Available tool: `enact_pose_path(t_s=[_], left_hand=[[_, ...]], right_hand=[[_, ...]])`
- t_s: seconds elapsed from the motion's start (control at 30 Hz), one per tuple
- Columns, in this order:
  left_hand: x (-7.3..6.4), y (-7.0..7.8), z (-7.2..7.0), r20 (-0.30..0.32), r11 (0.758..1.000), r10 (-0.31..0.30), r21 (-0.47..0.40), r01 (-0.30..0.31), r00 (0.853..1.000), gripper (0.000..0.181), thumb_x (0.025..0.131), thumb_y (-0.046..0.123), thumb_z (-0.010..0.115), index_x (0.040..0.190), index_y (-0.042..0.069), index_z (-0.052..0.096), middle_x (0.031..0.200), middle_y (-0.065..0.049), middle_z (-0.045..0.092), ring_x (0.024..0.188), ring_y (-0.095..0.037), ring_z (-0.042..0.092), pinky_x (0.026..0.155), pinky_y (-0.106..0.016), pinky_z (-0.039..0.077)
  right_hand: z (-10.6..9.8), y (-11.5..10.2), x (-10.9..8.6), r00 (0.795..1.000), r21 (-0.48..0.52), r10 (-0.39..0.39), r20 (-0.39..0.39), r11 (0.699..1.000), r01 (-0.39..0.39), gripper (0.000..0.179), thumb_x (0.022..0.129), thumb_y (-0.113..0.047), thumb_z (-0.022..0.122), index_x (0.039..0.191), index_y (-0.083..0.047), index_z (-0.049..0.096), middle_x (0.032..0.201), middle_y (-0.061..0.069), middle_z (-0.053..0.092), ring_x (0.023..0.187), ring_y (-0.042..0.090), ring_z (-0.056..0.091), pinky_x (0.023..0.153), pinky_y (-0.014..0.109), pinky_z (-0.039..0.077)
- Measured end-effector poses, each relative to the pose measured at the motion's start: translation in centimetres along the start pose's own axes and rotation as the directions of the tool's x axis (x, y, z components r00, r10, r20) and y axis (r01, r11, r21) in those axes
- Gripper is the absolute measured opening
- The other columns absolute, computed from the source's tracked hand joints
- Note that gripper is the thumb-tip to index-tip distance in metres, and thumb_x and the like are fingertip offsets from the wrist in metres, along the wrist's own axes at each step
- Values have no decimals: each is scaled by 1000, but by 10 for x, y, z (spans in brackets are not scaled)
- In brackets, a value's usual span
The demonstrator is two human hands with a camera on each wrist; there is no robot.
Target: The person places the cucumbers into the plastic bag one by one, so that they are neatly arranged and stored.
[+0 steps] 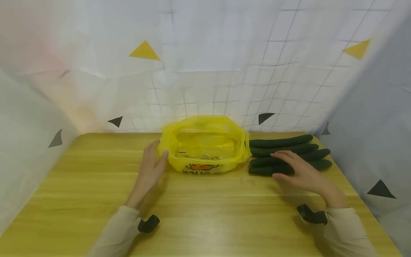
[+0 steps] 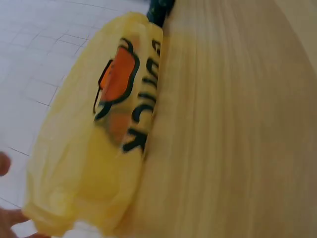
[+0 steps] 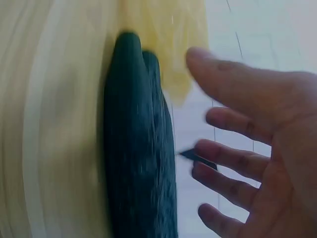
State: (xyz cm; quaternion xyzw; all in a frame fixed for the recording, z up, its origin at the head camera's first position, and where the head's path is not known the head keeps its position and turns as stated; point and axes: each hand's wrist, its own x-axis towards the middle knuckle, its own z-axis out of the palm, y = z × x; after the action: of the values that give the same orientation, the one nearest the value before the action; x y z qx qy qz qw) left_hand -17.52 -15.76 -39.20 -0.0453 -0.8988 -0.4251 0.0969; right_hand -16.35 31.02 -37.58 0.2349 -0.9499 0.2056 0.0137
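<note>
A yellow plastic bag (image 1: 205, 166) stands on the table with its mouth spread wide, and black lettering and an orange print mark its front. At its left side is my left hand (image 1: 151, 164), fingers loosely extended and fingertips right at the bag's edge. Several dark green cucumbers (image 1: 279, 143) lie side by side to the right of the bag, their left ends close against it. Over the nearer cucumbers hovers my right hand (image 1: 298, 171), thumb and fingers spread apart. In the right wrist view, a gap shows between that hand and the nearest cucumber (image 3: 131, 139).
The wooden table (image 1: 205, 210) ends at a white cloth backdrop (image 1: 205, 43) with grid lines and yellow and black triangles. Pale side sheets (image 1: 379, 117) stand along the left and right. A black wrist camera (image 1: 311, 214) sits at each sleeve cuff.
</note>
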Motion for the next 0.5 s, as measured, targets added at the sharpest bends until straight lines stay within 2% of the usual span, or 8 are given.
enact_pose_path(t_s=[0.07,0.13,0.17,0.3,0.4,0.5], left_hand=[[3,-6,5,-14,983,-80,-168,77,997,68,98,53,34,151,13,18,155,-15,19,141,-35,24,112,-55,23],[6,-10,10,-3,931,-156,-334,146,988,70,97,58,32,152,18,14,157,-9,18,142,-29,23,114,-52,22],[7,-13,12,-1,898,-187,-406,170,982,69,96,59,30,151,21,14,157,-6,18,141,-27,24,114,-50,21],[12,-22,20,42,721,-284,-649,242,958,63,96,63,25,149,30,18,154,3,22,140,-18,24,115,-44,18],[17,-29,25,39,604,-317,-762,234,948,57,97,60,26,146,32,25,152,3,24,139,-16,25,116,-38,16],[25,-34,30,9,512,-320,-839,181,947,58,97,58,30,145,25,29,148,0,28,137,-15,28,116,-34,17]], right_hand=[[-3,8,-3,1000,12,13,1,1000,-13,59,86,-40,67,134,-13,49,133,12,45,119,38,47,88,58,43],[-4,16,-6,1000,30,21,2,999,-21,53,86,-38,69,129,-12,53,127,10,48,115,37,49,87,57,44],[-5,20,-7,1000,40,26,4,999,-26,51,85,-37,69,128,-12,54,125,9,49,115,36,49,87,57,44],[-6,34,-10,999,74,41,22,996,-43,48,85,-35,70,124,-12,56,125,11,51,115,38,48,88,59,42],[-4,43,-12,999,78,44,23,996,-46,45,84,-35,71,121,-13,58,123,11,53,115,36,49,88,57,42],[-2,51,-15,999,64,34,6,997,-34,41,83,-33,73,118,-15,61,119,8,56,112,32,51,88,54,42]])
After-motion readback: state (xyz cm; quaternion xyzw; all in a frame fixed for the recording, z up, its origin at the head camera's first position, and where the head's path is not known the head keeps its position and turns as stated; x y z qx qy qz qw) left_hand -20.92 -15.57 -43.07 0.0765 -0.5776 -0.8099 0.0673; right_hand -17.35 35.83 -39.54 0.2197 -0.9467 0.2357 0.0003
